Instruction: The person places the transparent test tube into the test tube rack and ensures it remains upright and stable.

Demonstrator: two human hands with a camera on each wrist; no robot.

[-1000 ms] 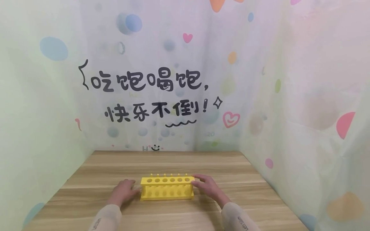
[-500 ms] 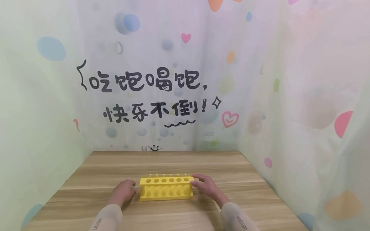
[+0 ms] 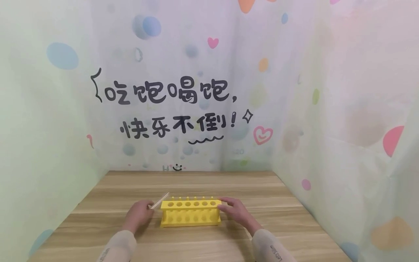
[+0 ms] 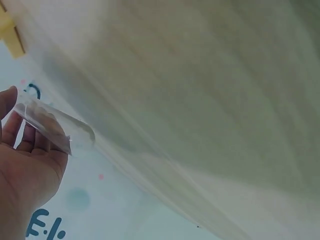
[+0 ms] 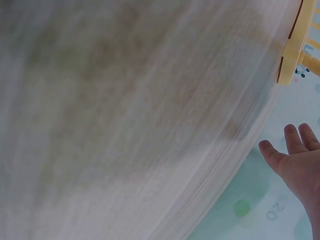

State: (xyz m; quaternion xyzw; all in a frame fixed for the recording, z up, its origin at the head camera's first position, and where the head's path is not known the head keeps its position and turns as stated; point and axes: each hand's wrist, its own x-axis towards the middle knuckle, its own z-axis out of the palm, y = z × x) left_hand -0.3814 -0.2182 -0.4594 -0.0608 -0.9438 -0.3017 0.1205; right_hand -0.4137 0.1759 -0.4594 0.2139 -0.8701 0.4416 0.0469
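Hanging round three sides, a pale curtain [image 3: 343,109] printed with dots, hearts and black Chinese writing closes off the space I work in. Below it lies the wooden bench [image 3: 203,182], its grain running left to right, and my sleeves come in from the near edge. On the bench, near the front and about the middle, stands a yellow rack [image 3: 190,213] with a row of six round holes along its top and a second row showing through its front face; small pegs stick up along its far edge. My right hand [image 3: 233,211] is at the right end of the rack, fingers straight and loose, fingertips touching that end; from the right wrist view the fingers are spread and hold nothing, so this grip is released. My left hand [image 3: 139,214] is just beside the left end of the rack, apart from it. Its grip grasps a clear tube [image 3: 159,201], pinched at the lower end between thumb and fingers. The tube slants up and to the right, its free end over the left corner of the rack, above the first hole. From the left wrist view the tube [image 4: 55,125] lies across my fingers, its rounded end pointing away from the palm.
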